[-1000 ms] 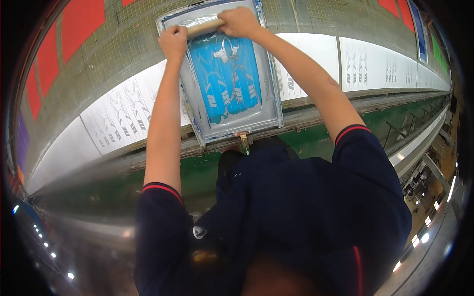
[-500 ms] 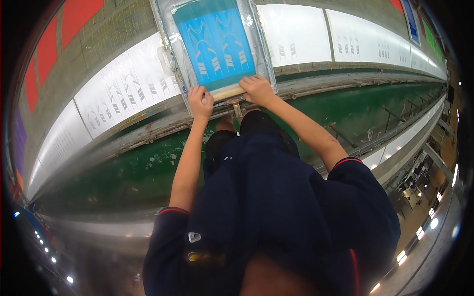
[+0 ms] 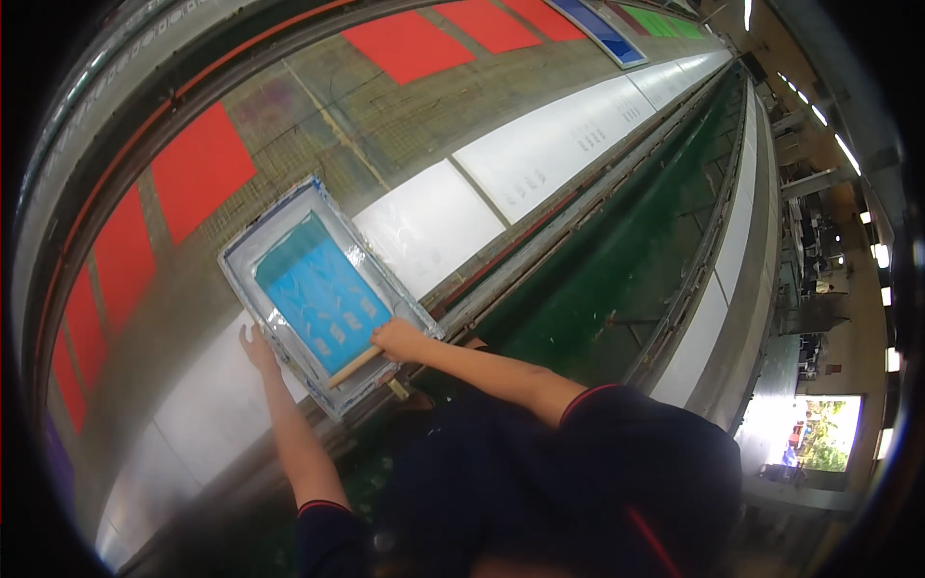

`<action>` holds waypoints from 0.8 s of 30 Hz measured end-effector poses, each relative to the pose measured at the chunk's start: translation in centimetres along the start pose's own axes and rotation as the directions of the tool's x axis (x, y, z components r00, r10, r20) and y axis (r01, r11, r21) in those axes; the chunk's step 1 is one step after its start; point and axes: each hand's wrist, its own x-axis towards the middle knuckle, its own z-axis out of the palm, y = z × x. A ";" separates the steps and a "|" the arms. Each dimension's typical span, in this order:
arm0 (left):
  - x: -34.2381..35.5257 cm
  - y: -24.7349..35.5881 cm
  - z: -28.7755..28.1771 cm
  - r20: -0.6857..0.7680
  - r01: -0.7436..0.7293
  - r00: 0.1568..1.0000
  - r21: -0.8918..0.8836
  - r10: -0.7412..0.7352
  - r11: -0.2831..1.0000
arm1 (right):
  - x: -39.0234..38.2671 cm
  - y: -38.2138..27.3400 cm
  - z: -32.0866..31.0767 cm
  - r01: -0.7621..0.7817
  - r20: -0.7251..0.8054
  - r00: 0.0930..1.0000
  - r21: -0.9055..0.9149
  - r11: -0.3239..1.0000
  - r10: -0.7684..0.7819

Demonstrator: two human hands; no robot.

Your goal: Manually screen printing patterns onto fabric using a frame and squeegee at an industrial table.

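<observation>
A printing screen (image 3: 238,261) with a metal frame, a blue mesh field (image 3: 313,284) and pale stencil shapes lies on the long bench, turned diagonally in my view. My right hand (image 3: 395,339) is closed on a wooden squeegee (image 3: 352,369) at the screen's near end. My left hand (image 3: 257,347) is at the screen's left side, off the squeegee, fingers loosely extended; whether it touches the frame is unclear. Beside the screen, a white sheet (image 3: 424,236) lies on the bench, with faintly marked sheets (image 3: 535,144) farther along.
Red sheets (image 3: 198,169) line the bench's far side, with a blue framed screen (image 3: 593,29) and green sheets (image 3: 665,26) beyond. Below the bench runs a green floor strip (image 3: 578,299); another long bench (image 3: 732,241) and a bright opening (image 3: 824,432) are at right.
Both hands pulled the squeegee from the screen's far end to its near end. Then my left hand let go and moved to the frame's left side. The view has swung to the right.
</observation>
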 end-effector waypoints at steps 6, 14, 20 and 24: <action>-3.9 5.9 2.5 -0.057 -0.232 0.969 0.143 0.242 0.962 | -3.3 4.3 -1.8 0.038 -0.130 0.992 0.269 0.962 -0.003; -17.4 20.1 20.3 -0.007 -0.005 1.000 -0.186 0.004 0.983 | -12.0 24.2 -10.4 0.063 -0.078 0.996 0.272 0.960 -0.044; -25.0 23.0 38.0 0.031 0.013 1.000 -0.378 -0.001 0.926 | -19.7 42.1 -16.1 0.125 -0.071 0.991 0.227 0.966 -0.112; -28.4 25.4 47.0 0.058 0.058 0.998 -0.386 -0.038 0.920 | -24.5 49.7 -18.6 0.078 -0.079 0.995 0.151 0.985 -0.066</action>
